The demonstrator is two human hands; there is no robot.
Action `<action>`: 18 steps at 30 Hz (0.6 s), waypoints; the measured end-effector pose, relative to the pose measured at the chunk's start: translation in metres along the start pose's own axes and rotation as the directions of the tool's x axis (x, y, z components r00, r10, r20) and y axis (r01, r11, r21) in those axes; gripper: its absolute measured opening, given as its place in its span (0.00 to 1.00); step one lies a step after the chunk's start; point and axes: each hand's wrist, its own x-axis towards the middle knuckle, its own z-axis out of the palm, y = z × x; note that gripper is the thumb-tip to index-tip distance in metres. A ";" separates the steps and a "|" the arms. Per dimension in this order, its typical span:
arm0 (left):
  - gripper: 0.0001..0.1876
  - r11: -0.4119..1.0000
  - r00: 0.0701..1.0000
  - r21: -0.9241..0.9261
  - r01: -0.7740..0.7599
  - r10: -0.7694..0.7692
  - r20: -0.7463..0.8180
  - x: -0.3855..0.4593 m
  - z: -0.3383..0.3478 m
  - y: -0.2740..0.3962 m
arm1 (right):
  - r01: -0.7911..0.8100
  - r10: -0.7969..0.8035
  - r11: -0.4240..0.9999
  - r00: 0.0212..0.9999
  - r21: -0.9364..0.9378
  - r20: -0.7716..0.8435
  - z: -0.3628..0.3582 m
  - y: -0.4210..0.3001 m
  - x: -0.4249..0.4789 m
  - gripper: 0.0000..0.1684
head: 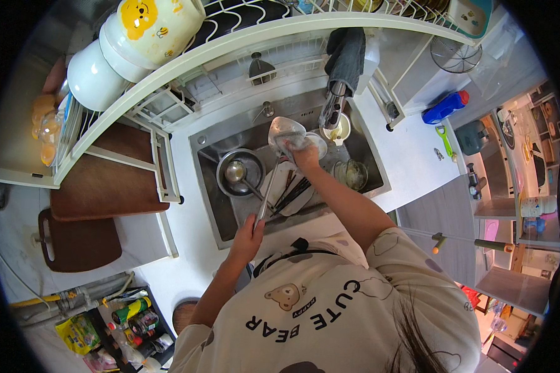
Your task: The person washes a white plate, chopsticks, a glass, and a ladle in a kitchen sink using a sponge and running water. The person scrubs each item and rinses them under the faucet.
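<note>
My left hand (249,238) grips the long handle of a metal wok spatula (284,127) over the sink. At the spatula's broad head, my right hand (304,153) presses a greyish scrubbing cloth (290,140) against the metal. Below them in the steel sink (224,228) lie a pale plate (273,179) with dark chopsticks (291,196) across it and a metal bowl (221,182) holding a ladle (235,171). A small white bowl (321,145), a cream strainer basket (343,128) and a glass bowl (354,175) sit at the right.
A faucet (333,105) draped with a dark cloth (347,56) reaches over the sink. A white dish rack (242,35) arches above. Brown cutting boards (79,242) lie at the left. A blue bottle (443,108) and a green peeler (443,139) rest on the right counter.
</note>
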 end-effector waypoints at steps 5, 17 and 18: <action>0.11 1.000 0.999 0.021 0.008 -0.009 0.044 -0.010 -0.013 -0.009 | 0.089 -0.085 0.983 0.996 0.159 -0.034 -0.031 -0.013 0.014 0.27; 0.09 1.000 0.986 0.005 0.016 -0.017 0.164 -0.017 -0.031 -0.015 | -0.005 0.031 0.994 0.971 -0.108 0.239 -0.049 -0.047 0.019 0.37; 0.09 1.000 0.987 0.001 0.015 -0.015 0.161 -0.018 -0.028 -0.012 | -0.067 0.068 0.998 0.978 -0.012 0.195 -0.047 -0.043 0.016 0.36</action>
